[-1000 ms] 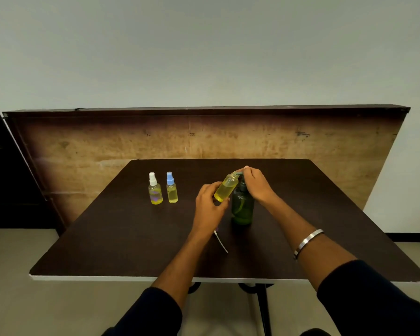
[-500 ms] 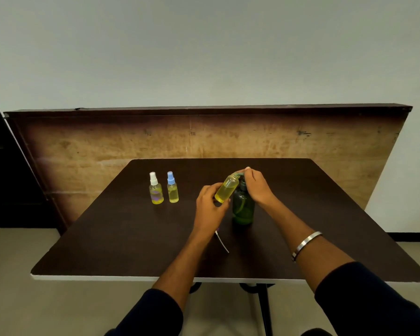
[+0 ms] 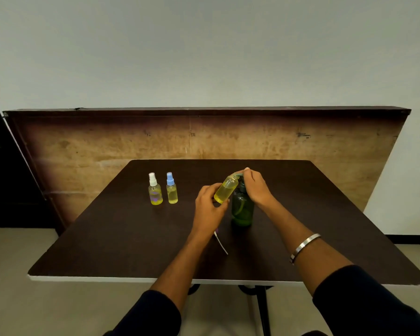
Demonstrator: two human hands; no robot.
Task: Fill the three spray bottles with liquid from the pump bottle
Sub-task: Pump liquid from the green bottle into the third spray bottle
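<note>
My left hand (image 3: pixel 207 204) grips an uncapped small spray bottle (image 3: pixel 226 189) of yellow liquid, tilted with its mouth against the spout of the green pump bottle (image 3: pixel 242 209). My right hand (image 3: pixel 256 187) rests closed on the pump head, covering it. Two capped spray bottles with yellow liquid stand to the left: one with a white cap (image 3: pixel 155 192), one with a blue cap (image 3: pixel 172 191). The loose spray top with its thin dip tube (image 3: pixel 220 242) lies on the dark table (image 3: pixel 121 238) just under my left wrist.
A tall wooden board (image 3: pixel 301 146) stands upright behind the table's far edge. The table's white front edge (image 3: pixel 107 278) runs close to my body. A dark cabinet (image 3: pixel 0 166) fills the far left.
Almost nothing differs. Both hands stay on the tilted bottle and the pump head, and the view has shifted only slightly.
</note>
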